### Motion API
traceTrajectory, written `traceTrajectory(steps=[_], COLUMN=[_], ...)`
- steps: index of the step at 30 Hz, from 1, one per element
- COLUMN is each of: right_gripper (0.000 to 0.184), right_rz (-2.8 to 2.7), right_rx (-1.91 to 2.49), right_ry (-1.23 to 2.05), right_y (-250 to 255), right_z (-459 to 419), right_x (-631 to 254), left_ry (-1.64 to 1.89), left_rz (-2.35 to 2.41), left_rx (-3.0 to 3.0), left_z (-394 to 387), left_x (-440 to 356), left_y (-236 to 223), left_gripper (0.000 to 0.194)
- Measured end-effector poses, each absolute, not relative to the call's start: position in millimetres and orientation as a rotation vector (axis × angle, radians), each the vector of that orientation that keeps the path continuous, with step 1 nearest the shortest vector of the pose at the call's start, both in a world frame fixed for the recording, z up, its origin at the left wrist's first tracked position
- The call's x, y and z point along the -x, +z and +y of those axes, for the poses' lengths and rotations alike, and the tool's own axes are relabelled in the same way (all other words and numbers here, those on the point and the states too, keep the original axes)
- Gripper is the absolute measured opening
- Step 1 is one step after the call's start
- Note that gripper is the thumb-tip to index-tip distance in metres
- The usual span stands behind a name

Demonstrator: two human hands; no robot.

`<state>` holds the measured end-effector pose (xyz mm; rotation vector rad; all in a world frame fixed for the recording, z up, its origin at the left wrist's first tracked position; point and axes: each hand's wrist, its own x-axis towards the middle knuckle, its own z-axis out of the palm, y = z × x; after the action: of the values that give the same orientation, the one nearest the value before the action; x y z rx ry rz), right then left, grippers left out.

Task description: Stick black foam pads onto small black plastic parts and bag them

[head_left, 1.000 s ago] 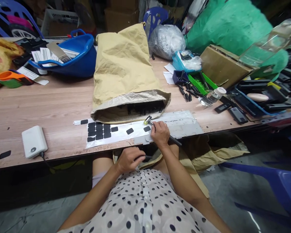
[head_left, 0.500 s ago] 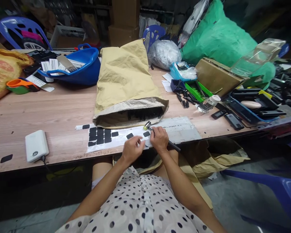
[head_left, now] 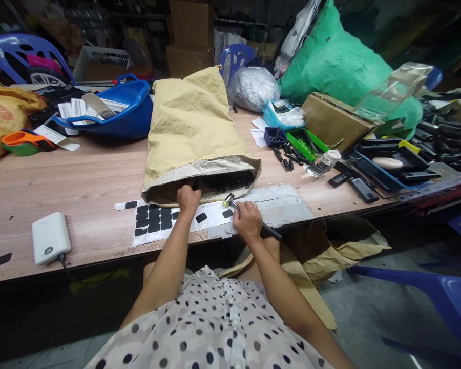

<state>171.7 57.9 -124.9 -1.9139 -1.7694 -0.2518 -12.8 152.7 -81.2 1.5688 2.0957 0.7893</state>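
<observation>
My right hand (head_left: 248,220) is wrapped round the black handle of a small hammer (head_left: 272,231). The hammer's metal head, with a yellow face, lies over the white sheet (head_left: 215,219) at the table's front. My left hand (head_left: 189,199) is at the mouth of a tan paper sack (head_left: 194,123), its fingers curled and partly hidden inside the opening. What they hold, if anything, cannot be made out. Dark items (head_left: 230,180) show inside the sack. Black rounded pads (head_left: 153,218) sit in rows on the sheet left of my hands, and a single black pad (head_left: 202,218) lies between them.
A white power bank (head_left: 50,238) with a cable stands at left. Behind it is a blue basin (head_left: 115,120) of printed cards. To the right are a green tray (head_left: 301,143), a clear bottle (head_left: 322,164), a cardboard box (head_left: 332,120) and many black parts (head_left: 434,138).
My left hand has moved from beside the right hand, forward and left, to the sack's mouth. My right hand still holds the hammer. The view has shifted slightly.
</observation>
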Motion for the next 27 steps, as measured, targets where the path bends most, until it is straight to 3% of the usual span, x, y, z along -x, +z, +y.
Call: traceTrajectory(steps=[4, 8, 19, 27], right_gripper=[0.027, 0.015, 0.030, 0.036], right_rz=[-1.719, -1.653, -1.647, -1.771], right_rx=[2.002, 2.110, 1.533, 1.519], right_ry=[-0.211, -0.109, 0.178, 0.097], right_y=[-118.4, -110.6, -94.0, -91.4], right_z=[56.7, 55.4, -2.0, -23.3], right_x=[-167.9, -171.5, -172.2, -157.9], left_ry=[0.978, 0.818, 0.676, 0.660], left_rz=[1.648, 1.289, 1.310, 1.280], left_rx=[-2.003, -2.175, -2.170, -2.141], left_z=[100.5, 60.8, 53.2, 56.2], left_x=[25.7, 30.5, 27.5, 27.8], left_y=[-87.4, -104.7, -108.9, -108.8], left_gripper=[0.020, 0.019, 0.014, 0.012])
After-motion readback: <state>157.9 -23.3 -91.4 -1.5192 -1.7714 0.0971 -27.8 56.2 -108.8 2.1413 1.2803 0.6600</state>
